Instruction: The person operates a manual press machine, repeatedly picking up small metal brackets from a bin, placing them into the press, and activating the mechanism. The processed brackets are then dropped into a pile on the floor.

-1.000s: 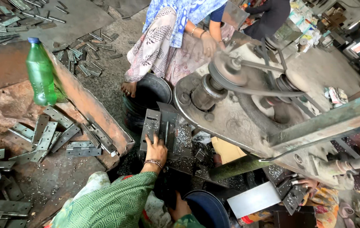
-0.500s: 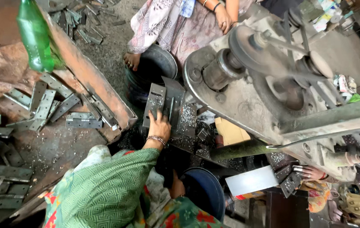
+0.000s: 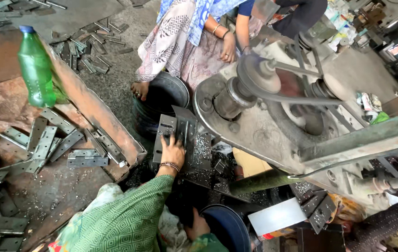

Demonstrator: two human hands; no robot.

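Fingers of left hand press grey perforated metal plates.

Soft daylight — glare top right, wide-angle edge distortion

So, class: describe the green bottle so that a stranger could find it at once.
Start at the big rusty slab on the left. At its upper edge stands the bottle, upright. It is the only clear green plastic thing there, blue-capped, above flat grey metal strips.
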